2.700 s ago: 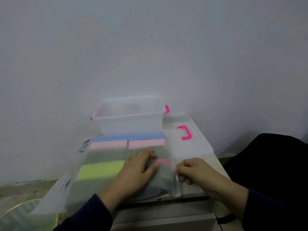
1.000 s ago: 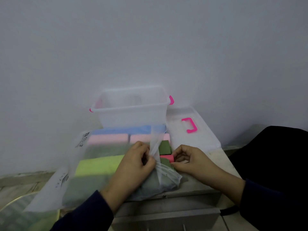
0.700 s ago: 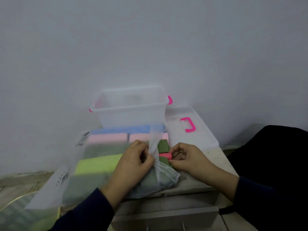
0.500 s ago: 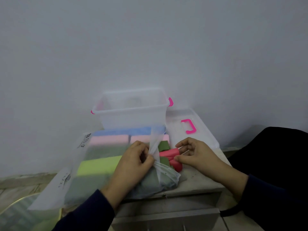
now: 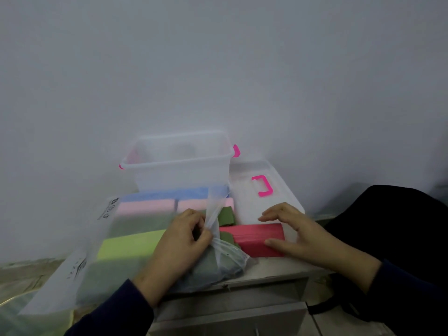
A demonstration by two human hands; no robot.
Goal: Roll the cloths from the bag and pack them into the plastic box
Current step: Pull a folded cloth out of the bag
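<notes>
Two hands: left pinching filmy bag; right round flat red cloth

Both of the person's arms wore long dark navy sleeves, the left sleeve and the right sleeve each ending at the wrist. The left hand and right hand were bare, without rings or gloves.
</notes>
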